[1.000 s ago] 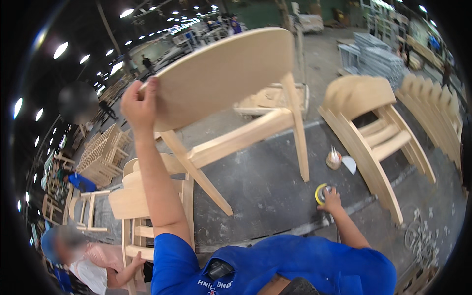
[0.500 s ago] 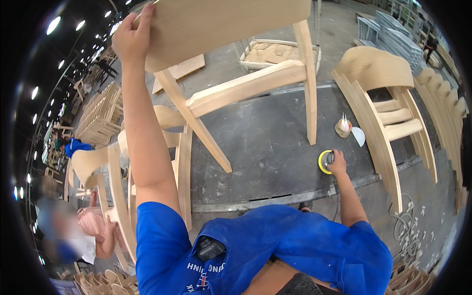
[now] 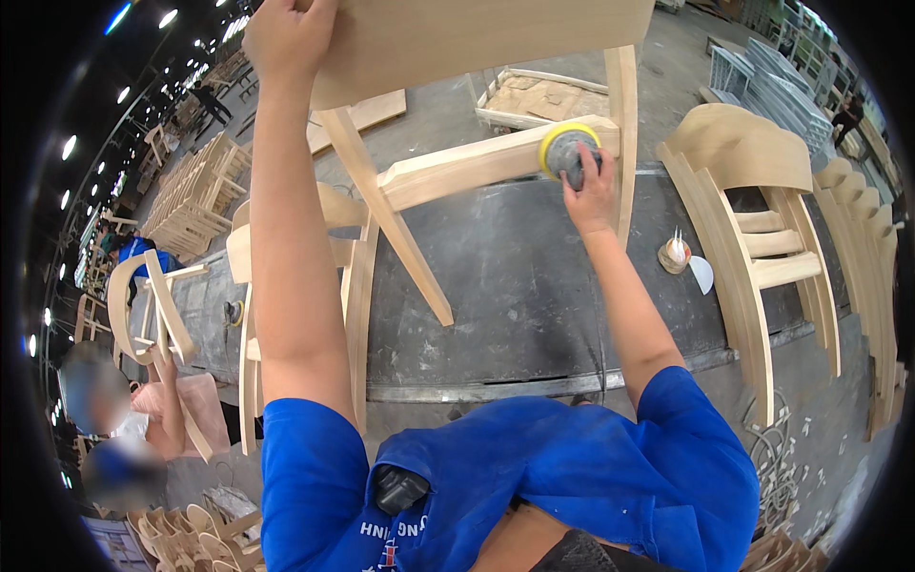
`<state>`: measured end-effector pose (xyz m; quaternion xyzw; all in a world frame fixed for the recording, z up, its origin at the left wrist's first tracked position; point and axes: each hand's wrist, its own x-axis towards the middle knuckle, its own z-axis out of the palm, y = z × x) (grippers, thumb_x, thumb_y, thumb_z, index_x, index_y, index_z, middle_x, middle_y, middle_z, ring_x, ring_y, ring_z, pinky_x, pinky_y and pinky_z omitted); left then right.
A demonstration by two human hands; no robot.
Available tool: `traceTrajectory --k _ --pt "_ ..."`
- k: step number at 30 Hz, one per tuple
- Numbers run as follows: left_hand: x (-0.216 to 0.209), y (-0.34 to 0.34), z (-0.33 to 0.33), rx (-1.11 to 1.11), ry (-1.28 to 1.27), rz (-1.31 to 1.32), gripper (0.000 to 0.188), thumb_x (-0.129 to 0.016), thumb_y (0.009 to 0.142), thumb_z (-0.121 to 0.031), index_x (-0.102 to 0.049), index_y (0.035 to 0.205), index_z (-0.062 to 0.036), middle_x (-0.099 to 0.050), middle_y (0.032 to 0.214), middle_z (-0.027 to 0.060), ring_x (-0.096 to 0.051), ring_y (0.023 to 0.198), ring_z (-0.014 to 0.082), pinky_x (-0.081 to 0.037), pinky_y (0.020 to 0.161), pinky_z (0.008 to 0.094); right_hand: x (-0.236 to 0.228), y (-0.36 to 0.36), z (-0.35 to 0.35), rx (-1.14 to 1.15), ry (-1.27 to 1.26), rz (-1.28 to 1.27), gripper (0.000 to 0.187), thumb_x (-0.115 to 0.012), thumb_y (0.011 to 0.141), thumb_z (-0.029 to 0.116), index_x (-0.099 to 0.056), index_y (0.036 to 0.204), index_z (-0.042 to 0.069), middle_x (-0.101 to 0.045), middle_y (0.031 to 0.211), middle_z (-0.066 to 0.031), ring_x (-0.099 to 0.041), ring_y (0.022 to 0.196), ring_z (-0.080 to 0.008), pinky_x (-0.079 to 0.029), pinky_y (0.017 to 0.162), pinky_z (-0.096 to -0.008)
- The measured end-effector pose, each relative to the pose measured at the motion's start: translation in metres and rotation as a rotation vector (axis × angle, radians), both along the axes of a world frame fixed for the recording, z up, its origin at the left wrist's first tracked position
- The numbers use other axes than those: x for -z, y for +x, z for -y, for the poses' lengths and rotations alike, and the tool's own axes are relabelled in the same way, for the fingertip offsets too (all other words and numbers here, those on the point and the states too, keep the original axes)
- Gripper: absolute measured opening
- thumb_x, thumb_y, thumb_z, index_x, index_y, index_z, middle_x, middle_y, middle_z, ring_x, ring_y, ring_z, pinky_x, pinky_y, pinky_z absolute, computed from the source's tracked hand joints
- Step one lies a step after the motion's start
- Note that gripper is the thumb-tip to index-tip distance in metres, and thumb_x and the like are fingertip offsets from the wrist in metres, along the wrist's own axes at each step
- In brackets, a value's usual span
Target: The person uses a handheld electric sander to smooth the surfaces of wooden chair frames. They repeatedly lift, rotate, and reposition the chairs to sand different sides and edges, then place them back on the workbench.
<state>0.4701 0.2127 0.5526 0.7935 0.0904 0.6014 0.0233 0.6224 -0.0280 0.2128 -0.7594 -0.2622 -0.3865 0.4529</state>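
A pale wooden chair frame [image 3: 477, 170] stands tilted on the dark worktop, with its wide curved back panel [image 3: 486, 43] toward the top of the view. My left hand [image 3: 291, 43] is closed around the left end of that panel, arm stretched out. In my right hand [image 3: 593, 195] is a round grey sander [image 3: 570, 157] with a yellow pad edge. Its pad is up at the right end of the frame's crossbar, by the right leg; whether it touches the wood I cannot tell. A cord trails down from the sander.
On the dark worktop [image 3: 496, 286], a small pot [image 3: 674, 255] and a white disc [image 3: 701, 275] lie right of the frame. Another chair frame [image 3: 743, 153] stands beyond them, more at left. A co-worker [image 3: 143, 410] handles a frame at far left. A cardboard-lined crate [image 3: 543, 95] sits behind.
My right hand has lifted the sander from the worktop up to the crossbar. The chair frame shifted slightly right in view. The co-worker's chair part has turned and moved.
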Motion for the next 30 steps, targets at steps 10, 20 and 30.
traceTrajectory --k 10,20,30 --pt "0.002 0.000 0.009 0.093 0.041 0.086 0.059 -0.062 0.083 -0.054 -0.049 0.061 -0.0010 -0.051 0.059 0.0152 -0.050 0.058 0.0298 -0.039 0.058 0.0402 -0.009 -0.073 -0.096 -0.173 -0.284 0.093 0.070 -0.072 0.061 0.004 -0.056 0.125 0.027 -0.047 0.121 -0.0134 -0.054 0.101 -0.0352 -0.049 0.084 -0.0424" --pt "-0.001 -0.003 0.004 0.075 0.066 0.023 0.064 -0.058 0.081 -0.063 -0.053 0.061 -0.0017 -0.057 0.064 0.0175 -0.056 0.065 0.0348 -0.041 0.061 0.0432 -0.016 -0.108 -0.150 -0.205 -0.298 0.227 0.059 -0.065 0.069 0.003 -0.059 0.119 0.032 -0.048 0.115 -0.0081 -0.054 0.083 -0.0307 -0.053 0.067 -0.0388" --pt "0.000 -0.001 -0.001 0.087 0.101 0.009 0.058 -0.058 0.082 -0.060 -0.061 0.072 -0.0028 -0.063 0.074 0.0181 -0.061 0.075 0.0368 -0.045 0.067 0.0447 -0.019 -0.132 -0.170 -0.219 -0.437 0.191 0.053 -0.061 0.076 0.005 -0.060 0.120 0.035 -0.047 0.117 -0.0064 -0.053 0.081 -0.0290 -0.053 0.068 -0.0379"
